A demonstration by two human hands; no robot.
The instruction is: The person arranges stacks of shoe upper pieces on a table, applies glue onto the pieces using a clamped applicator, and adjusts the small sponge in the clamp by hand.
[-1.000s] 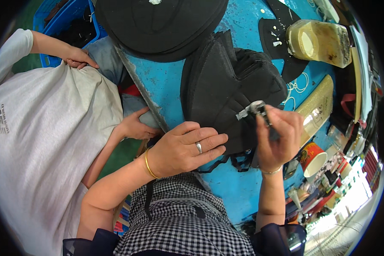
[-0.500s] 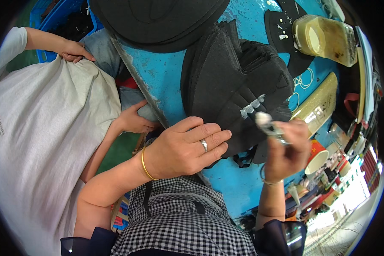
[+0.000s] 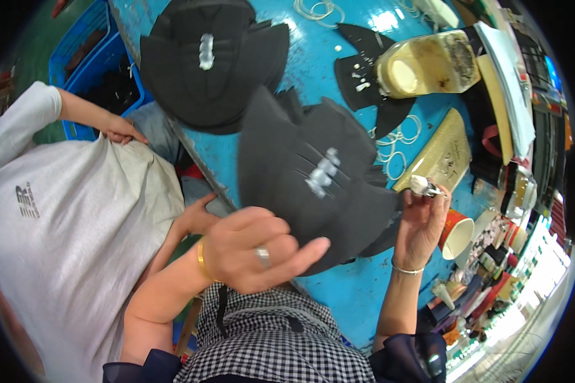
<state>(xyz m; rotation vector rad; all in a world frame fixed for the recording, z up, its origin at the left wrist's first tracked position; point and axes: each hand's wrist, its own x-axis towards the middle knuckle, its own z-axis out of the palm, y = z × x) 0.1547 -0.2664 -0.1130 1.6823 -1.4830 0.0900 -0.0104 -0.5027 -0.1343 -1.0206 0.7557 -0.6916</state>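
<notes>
A stack of black, curved sheet pieces with notched edges lies in front of me. The top piece is blurred by motion and bears a white paste smear across its slits. My left hand has curled fingers at the near left edge of that piece and appears to grip it, the forefinger stretched out. Off the stack's right side, my right hand holds upright a small brush with a white-coated tip. Farther left, another black stack carries a white smear on top.
A clear container with yellowish contents lies on a black piece spotted white. White cord loops, a gold-coloured packet and a red paper cup are on the right. At left sits another person, beside blue crates.
The brush has left the paste smear and moved right with my right hand. My left hand has gone from lying flat to curled. The view has shifted, showing more of the far-left stack.
</notes>
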